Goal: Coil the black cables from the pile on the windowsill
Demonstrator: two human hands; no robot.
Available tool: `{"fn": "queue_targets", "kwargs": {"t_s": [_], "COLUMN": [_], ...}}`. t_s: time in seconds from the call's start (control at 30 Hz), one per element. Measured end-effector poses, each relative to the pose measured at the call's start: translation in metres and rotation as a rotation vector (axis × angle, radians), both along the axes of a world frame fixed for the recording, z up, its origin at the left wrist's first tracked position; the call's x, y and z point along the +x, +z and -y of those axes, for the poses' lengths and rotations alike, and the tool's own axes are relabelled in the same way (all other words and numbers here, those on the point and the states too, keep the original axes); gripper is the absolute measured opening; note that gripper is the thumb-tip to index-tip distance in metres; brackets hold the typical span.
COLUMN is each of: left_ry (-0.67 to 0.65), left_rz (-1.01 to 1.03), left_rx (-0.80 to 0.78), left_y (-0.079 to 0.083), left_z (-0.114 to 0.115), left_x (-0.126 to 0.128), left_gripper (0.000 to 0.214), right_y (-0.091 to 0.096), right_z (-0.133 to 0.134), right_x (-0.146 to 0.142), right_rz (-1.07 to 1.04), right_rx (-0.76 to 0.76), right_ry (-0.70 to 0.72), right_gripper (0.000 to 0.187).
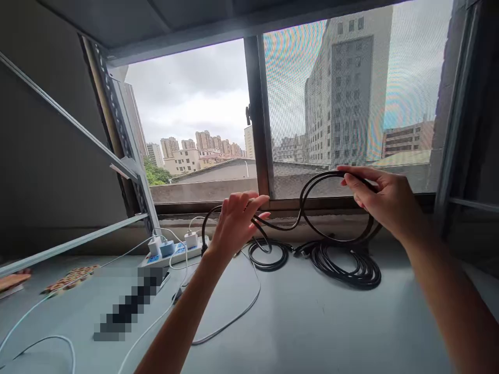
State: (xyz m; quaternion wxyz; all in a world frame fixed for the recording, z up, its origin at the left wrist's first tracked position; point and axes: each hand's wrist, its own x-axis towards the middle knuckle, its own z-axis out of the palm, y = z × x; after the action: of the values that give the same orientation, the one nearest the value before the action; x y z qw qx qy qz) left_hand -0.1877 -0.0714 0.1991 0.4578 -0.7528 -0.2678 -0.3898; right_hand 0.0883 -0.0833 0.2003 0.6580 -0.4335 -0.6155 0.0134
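Observation:
A black cable (301, 202) hangs in a loop in the air between my two hands. My right hand (384, 197) pinches the top of that loop between thumb and fingers. Further left, my left hand (241, 218) has the same cable running through it, its fingers loosely bent around it. One stretch of cable comes out toward my right hand, and another curves down on the left near the power strip (201, 244). Below the hands, a small black cable coil (268, 268) and a thicker black cable coil (346, 282) lie on the table (296, 322).
White and blue chargers sit in the power strip. Thin white cords (249, 306) trail over the left of the table, beside a pixelated dark object (132, 306) and a patterned mat (72, 278). A metal shelf post (128, 130) and a window (265, 130) stand behind.

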Motion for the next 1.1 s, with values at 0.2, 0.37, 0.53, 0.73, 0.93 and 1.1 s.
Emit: {"fn": "queue_targets", "kwargs": {"t_s": [0.2,0.37,0.53,0.73,0.93,1.1], "left_ry": [-0.163,-0.135,-0.17,-0.312,-0.293,-0.083], "left_rz": [0.119,0.134,0.148,0.253,0.212,0.242], "left_rx": [-0.179,-0.305,-0.395,-0.545,-0.7,-0.881], "left_y": [-0.007,-0.015,-0.006,0.004,-0.017,-0.023], "left_z": [0.009,0.009,0.001,-0.013,-0.02,-0.021], "left_x": [0.044,0.069,0.053,0.023,0.04,0.044], "left_gripper": [0.045,0.057,0.046,0.049,0.065,0.065], "right_y": [-0.001,-0.01,-0.015,-0.023,-0.038,-0.047], "right_z": [0.016,0.011,-0.003,-0.026,-0.025,-0.022], "right_x": [-0.025,-0.049,-0.05,-0.043,-0.078,-0.086], "right_rz": [0.14,0.367,0.365,0.22,0.18,0.279], "right_rx": [-0.039,-0.07,-0.131,-0.08,-0.229,-0.294], "right_ry": [0.069,0.201,0.191,-0.027,0.618,0.655], "right_gripper": [0.034,0.031,0.03,0.032,0.044,0.064]}}
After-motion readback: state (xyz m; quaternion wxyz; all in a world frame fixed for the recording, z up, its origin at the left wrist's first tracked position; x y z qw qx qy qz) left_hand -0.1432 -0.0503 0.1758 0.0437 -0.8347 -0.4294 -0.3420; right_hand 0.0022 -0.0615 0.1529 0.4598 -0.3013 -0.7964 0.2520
